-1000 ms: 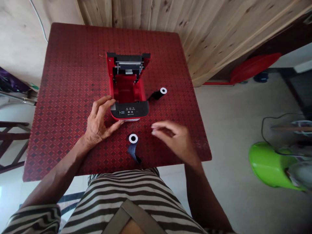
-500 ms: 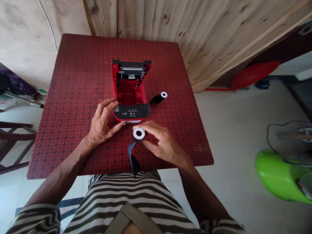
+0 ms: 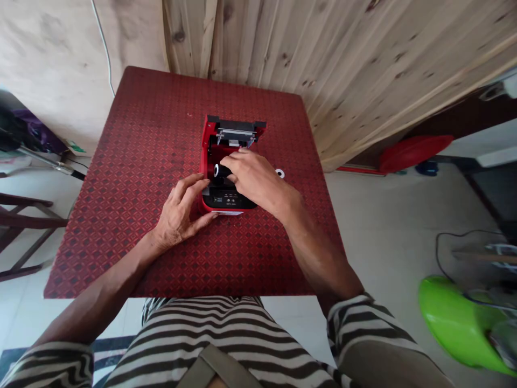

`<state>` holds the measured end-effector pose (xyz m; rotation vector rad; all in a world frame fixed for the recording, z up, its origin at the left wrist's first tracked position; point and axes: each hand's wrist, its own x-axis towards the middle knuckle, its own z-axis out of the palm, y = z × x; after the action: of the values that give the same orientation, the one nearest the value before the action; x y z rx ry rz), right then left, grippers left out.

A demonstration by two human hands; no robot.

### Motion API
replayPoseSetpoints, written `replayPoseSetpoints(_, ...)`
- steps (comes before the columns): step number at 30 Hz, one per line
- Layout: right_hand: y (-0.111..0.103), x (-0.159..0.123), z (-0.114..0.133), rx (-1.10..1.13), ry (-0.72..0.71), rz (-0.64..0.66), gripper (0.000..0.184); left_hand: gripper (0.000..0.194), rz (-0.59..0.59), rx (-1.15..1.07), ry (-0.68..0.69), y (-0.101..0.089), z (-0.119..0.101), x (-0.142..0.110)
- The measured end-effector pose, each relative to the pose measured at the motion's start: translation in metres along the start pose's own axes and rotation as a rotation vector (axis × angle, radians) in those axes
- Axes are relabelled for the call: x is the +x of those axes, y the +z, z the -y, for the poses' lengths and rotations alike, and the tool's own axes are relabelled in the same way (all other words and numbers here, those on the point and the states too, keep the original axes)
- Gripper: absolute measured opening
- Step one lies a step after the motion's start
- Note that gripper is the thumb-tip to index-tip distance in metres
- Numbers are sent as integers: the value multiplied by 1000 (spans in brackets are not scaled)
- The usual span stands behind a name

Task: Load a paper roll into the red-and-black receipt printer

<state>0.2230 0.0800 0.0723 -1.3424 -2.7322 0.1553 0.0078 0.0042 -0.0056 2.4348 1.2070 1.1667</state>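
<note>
A red and black printer [image 3: 208, 151] stands on the table with its lid raised. At its front left corner, my left hand [image 3: 180, 213] grips the body, fingers on the side and thumb along the front edge. Inside the open compartment, my right hand [image 3: 264, 183] is closed around a black ribbon roll [image 3: 222, 171] with a white core end turned to the left. The hand covers the roll's right part and much of the compartment. To the right of the printer, a second roll [image 3: 280, 173] shows only its white end; my right hand hides the rest.
The table [image 3: 133, 161] has a red patterned cover, and a wooden plank wall [image 3: 283, 48] rises behind it. A dark wooden chair [image 3: 28, 221] stands at the left. On the floor at the right are a green plastic object [image 3: 448, 318] and a black cable [image 3: 438, 248].
My right hand has carried the ribbon roll from in front of the printer up into its open compartment. My left hand still holds the printer's corner. The camera view has shifted slightly.
</note>
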Motion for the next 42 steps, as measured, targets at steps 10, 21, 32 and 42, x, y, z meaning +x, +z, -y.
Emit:
replayPoseSetpoints(10,9,19,-18,108,22,112,20,74,30,-6,-11,-1,0,-1)
replayPoseSetpoints(21,-21,-34,-10,434,-177,-61,39,66,30,-87,-34,-10,-2,2)
replayPoseSetpoints(32,9,-51,3,349,-82,-488,13,65,-44,85,1,-46,11,120)
replayPoseSetpoints(42,13,-79,21,110,-105,-476,30,54,218,-4,34,-38,1,103)
